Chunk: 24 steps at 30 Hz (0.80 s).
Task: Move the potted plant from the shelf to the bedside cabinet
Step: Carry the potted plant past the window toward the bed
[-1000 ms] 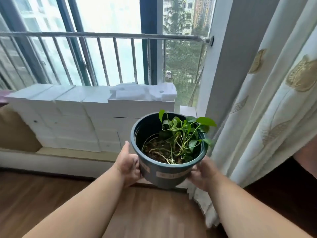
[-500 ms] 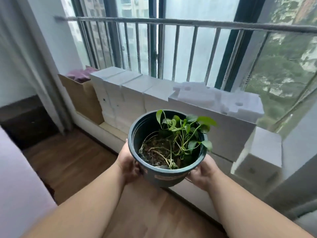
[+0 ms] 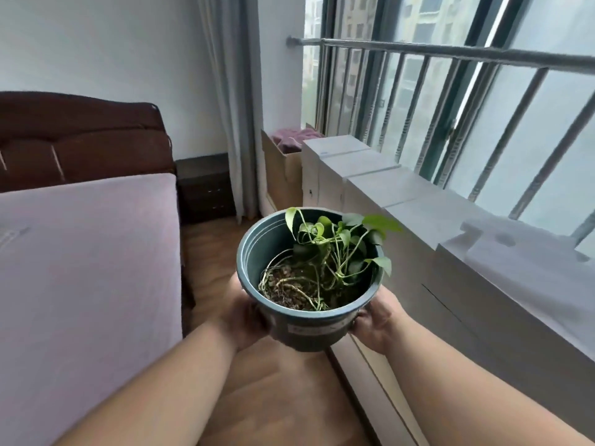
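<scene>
Potted plant (image 3: 310,278) is mid-carry, left hand (image 3: 244,317) and right hand (image 3: 375,320) clamped on its sides; next, walk it to the bedside cabinet (image 3: 204,185) and lower it level.

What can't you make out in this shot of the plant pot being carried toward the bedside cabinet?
- Fingers of the left hand and right hand: head view, hidden behind the pot.
- Pot's label: blurred, unreadable.
- Bedside cabinet: its top is seen too edge-on to tell what's there; its right side sits behind the curtain.
- Bed: cut off by the left edge.
</scene>
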{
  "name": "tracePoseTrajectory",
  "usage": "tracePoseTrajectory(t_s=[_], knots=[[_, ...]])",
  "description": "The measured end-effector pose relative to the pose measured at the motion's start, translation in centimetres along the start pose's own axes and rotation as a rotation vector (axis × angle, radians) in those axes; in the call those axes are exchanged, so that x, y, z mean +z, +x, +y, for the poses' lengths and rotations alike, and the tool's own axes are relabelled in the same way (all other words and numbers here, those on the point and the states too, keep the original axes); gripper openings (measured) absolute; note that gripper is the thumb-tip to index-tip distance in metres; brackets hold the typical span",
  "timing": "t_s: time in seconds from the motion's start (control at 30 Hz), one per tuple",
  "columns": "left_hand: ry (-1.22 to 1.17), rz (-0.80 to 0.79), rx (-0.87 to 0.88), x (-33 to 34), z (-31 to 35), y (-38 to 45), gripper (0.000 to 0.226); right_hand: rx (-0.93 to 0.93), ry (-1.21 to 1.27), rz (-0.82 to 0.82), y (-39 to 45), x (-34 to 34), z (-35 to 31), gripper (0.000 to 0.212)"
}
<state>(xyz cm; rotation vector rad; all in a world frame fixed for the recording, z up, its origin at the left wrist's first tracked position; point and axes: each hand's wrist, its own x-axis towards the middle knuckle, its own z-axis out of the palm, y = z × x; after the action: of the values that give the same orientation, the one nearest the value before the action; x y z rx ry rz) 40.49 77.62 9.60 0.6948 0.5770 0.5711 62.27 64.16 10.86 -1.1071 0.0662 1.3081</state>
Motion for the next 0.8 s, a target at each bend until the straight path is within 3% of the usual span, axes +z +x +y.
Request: tracePoseTrajectory(t_s=[0.1, 0.33, 0.8], knots=[[-0.025, 0.029, -0.045, -3.1, 1.7, 1.7, 0.061, 0.003, -0.081, -0.067, 3.7, 2.5, 0.2, 0.080], [-0.189, 0.159, -0.045, -10.1, 7.0, 7.8, 0.069, -0.018, -0.343, -0.116, 11.9, 11.5, -0.4, 0.056], [-0.121, 0.229, 0.011, -20.6, 27.5, 26.2, 0.066, -0.052, -0.445, -0.103, 34.3, 32.4, -6.8, 0.060]])
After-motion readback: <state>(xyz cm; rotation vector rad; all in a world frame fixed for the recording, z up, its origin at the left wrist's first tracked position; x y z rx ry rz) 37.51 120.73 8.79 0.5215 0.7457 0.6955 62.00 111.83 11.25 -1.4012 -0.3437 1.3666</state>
